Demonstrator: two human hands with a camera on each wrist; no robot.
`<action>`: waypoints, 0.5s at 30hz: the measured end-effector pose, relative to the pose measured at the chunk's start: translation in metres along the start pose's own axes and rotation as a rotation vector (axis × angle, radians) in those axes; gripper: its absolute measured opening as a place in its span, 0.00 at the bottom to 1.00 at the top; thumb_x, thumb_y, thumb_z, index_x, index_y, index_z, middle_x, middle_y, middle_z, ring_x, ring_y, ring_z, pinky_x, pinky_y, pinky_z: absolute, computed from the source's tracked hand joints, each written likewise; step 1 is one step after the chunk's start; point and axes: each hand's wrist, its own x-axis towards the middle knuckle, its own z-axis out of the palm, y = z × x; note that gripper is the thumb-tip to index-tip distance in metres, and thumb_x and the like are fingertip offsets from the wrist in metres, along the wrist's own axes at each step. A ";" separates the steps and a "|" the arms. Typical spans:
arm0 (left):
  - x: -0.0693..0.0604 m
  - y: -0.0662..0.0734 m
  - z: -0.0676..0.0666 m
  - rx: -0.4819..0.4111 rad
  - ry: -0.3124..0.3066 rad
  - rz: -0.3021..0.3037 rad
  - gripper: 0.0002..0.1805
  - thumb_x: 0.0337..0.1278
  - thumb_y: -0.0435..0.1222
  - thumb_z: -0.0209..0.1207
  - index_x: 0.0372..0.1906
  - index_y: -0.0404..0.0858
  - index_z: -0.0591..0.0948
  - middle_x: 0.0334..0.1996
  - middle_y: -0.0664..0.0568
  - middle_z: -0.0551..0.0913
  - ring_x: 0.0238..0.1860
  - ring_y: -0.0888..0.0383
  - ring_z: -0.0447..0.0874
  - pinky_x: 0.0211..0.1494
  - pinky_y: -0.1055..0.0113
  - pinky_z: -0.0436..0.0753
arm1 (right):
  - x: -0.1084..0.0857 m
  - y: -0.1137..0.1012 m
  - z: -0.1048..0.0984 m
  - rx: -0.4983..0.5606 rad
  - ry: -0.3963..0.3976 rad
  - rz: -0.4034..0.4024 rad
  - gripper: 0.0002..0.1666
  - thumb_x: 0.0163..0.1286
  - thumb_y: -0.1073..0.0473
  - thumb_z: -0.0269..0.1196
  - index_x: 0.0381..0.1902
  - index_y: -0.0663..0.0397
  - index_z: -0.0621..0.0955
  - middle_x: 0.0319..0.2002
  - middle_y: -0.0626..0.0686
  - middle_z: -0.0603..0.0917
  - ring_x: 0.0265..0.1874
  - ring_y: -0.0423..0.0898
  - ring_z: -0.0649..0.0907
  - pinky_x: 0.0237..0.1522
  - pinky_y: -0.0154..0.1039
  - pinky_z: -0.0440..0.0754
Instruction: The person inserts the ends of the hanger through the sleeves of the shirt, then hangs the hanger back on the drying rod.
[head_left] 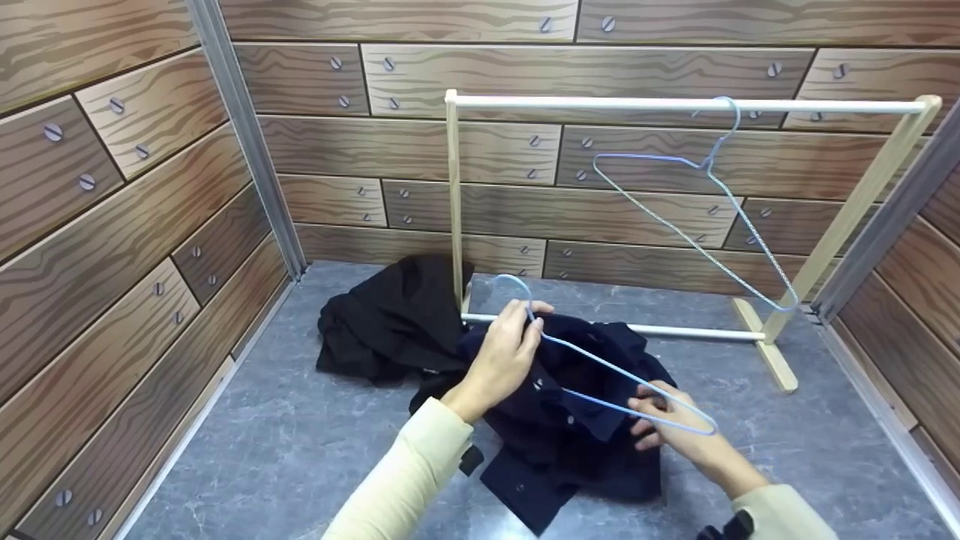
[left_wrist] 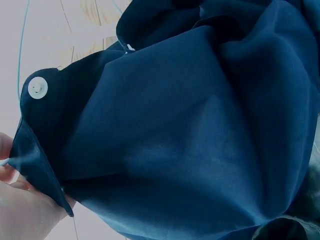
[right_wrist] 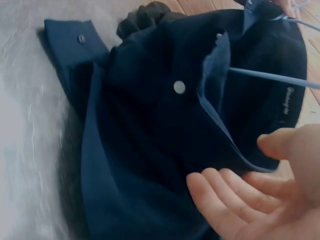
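A dark navy shirt [head_left: 600,465] with pale buttons lies bunched on the floor, its collar raised. My left hand [head_left: 506,360] grips a light blue wire hanger [head_left: 600,364] just below its hook, along with the collar edge. The hanger's lower bar runs into the neck opening. In the left wrist view, the left hand [left_wrist: 27,210] holds the cloth [left_wrist: 170,125] at the left edge. My right hand [head_left: 694,444] is at the shirt's right side, behind the hanger's free end. The right wrist view has its fingers [right_wrist: 215,192] extended below the collar edge, thumb above.
A wooden rack with a white top rail [head_left: 600,103] stands behind the shirt. Another blue hanger [head_left: 679,229] hangs from it at the right. A black garment [head_left: 390,322] lies by the rack's left leg. Wood-patterned walls enclose the grey floor [head_left: 277,435].
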 end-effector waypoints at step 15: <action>-0.002 0.001 -0.003 -0.024 0.014 -0.010 0.13 0.71 0.31 0.50 0.53 0.38 0.80 0.45 0.48 0.82 0.43 0.58 0.76 0.52 0.66 0.77 | 0.011 0.002 0.017 0.168 0.091 0.048 0.16 0.70 0.71 0.57 0.51 0.69 0.64 0.32 0.52 0.77 0.30 0.45 0.85 0.38 0.48 0.88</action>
